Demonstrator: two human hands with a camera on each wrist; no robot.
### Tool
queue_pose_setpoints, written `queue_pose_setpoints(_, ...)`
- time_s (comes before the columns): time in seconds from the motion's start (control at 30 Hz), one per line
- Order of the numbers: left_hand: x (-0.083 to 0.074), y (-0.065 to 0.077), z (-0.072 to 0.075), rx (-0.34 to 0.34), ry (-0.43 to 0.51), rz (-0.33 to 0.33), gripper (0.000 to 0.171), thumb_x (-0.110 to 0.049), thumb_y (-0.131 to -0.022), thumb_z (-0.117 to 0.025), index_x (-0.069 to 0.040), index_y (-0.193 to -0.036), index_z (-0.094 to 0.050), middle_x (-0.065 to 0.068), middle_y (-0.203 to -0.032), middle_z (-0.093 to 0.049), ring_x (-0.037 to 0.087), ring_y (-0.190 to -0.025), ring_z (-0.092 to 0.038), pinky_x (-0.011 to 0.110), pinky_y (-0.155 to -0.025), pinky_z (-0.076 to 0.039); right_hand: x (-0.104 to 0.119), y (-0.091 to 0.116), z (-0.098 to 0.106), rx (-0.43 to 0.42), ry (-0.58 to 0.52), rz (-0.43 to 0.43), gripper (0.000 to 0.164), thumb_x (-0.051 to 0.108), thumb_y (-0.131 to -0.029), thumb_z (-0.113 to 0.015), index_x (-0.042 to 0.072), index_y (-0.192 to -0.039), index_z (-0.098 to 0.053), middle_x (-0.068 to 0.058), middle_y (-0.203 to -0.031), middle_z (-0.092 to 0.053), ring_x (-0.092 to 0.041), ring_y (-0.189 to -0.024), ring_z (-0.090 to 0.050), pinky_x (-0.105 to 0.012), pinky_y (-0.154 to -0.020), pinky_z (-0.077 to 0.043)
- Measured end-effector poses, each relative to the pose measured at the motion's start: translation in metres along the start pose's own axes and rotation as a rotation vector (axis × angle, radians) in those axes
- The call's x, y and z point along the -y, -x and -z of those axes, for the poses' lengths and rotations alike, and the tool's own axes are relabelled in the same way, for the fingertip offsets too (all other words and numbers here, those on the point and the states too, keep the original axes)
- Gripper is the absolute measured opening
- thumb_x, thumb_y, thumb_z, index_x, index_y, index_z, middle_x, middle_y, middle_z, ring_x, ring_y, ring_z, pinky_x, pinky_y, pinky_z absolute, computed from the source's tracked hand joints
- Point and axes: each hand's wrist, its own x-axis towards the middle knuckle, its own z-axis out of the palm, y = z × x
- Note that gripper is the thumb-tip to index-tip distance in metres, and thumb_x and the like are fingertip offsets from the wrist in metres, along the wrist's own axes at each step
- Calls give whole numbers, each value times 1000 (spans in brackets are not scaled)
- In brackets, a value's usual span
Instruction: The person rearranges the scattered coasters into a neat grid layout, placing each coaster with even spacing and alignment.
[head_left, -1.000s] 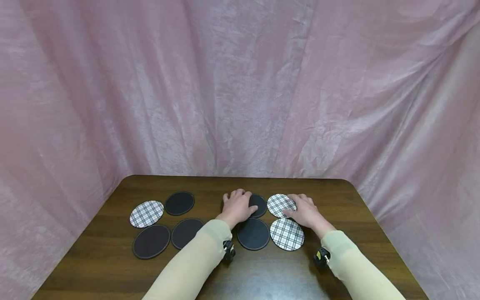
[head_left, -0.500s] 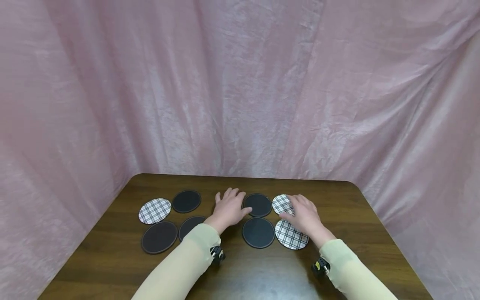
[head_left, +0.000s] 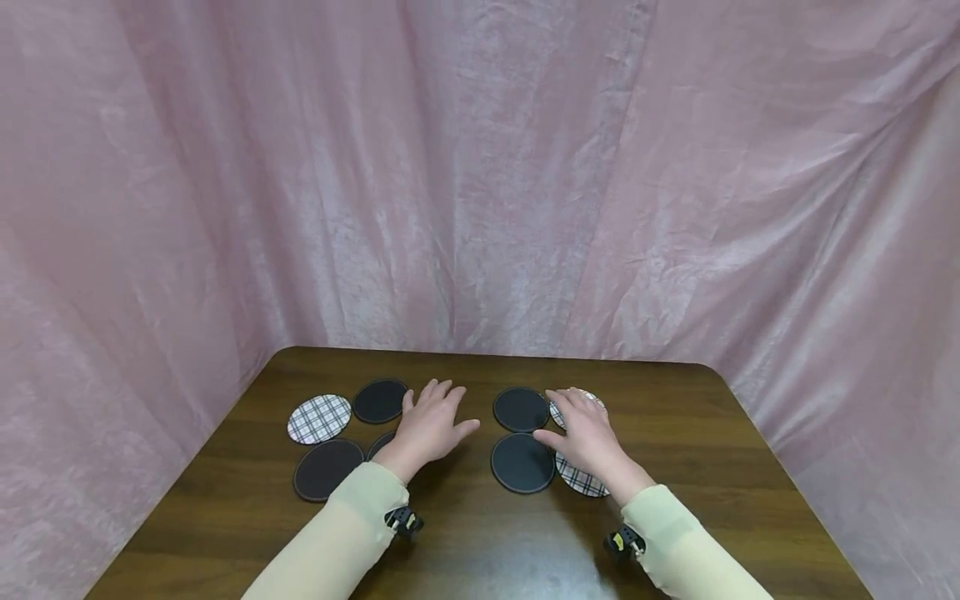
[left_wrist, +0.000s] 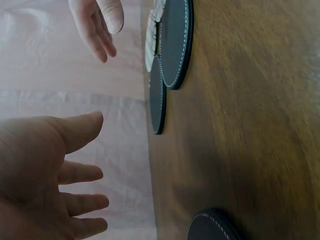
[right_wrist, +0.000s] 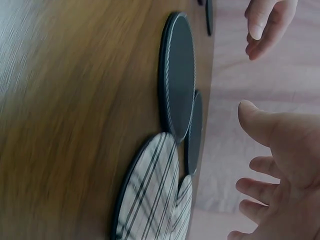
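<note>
My left hand (head_left: 426, 423) hovers over the table with its fingers spread and holds nothing. It partly hides a black round coaster (head_left: 377, 444) of the left group. My right hand (head_left: 581, 433), fingers loosely extended and holding nothing, hangs over the right group. Beneath it lie a far plaid coaster (head_left: 596, 397) and a near plaid coaster (head_left: 579, 478), both partly covered. Beside these are a far black coaster (head_left: 521, 409) and a near black coaster (head_left: 522, 463), its edge overlapped by my right thumb. In the right wrist view the black coaster (right_wrist: 181, 75) shows pale edge stitching.
The left group also has a plaid coaster (head_left: 319, 419), a far black coaster (head_left: 380, 401) and a near black coaster (head_left: 327, 471), all flat on the brown wooden table (head_left: 480, 550). A pink curtain (head_left: 480, 183) hangs behind the table.
My left hand has moved left, away from the right group toward the left one. My right hand has shifted left over the plaid coasters. The head view has turned slightly; the coasters keep their arrangement.
</note>
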Motion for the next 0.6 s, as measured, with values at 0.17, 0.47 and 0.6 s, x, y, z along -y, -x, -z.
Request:
queue_pose_setpoints(0.17,9,12,5,-6,0,7,72,-50,-107,-73,-10,-163,-54,20,-170,-45,44,-162,-30,79,-123,-18,14,1,-5,15,-36,30,74,32,-100,-85,-1,-158,-55,-28,-158,-54,-51,-154,-41,-68,-125,-29)
queue_pose_setpoints(0.47,30,39,13,-26,19,37,72,-46,-107,-74,-5,-162,-53,24,-168,-45,48,-161,-30,82,-120,-18,39,1,-16,57,-80,76,73,31,-99,-86,-1,-157,-56,-24,-159,-55,-46,-154,-43,-67,-126,-28)
queue_pose_setpoints(0.6,41,53,15,-41,39,52,71,-44,-106,-75,-4,-161,-54,26,-168,-45,50,-161,-30,83,-120,-18,49,3,-21,85,-81,103,75,34,-99,-86,1,-159,-55,-21,-161,-55,-45,-155,-42,-69,-126,-25)
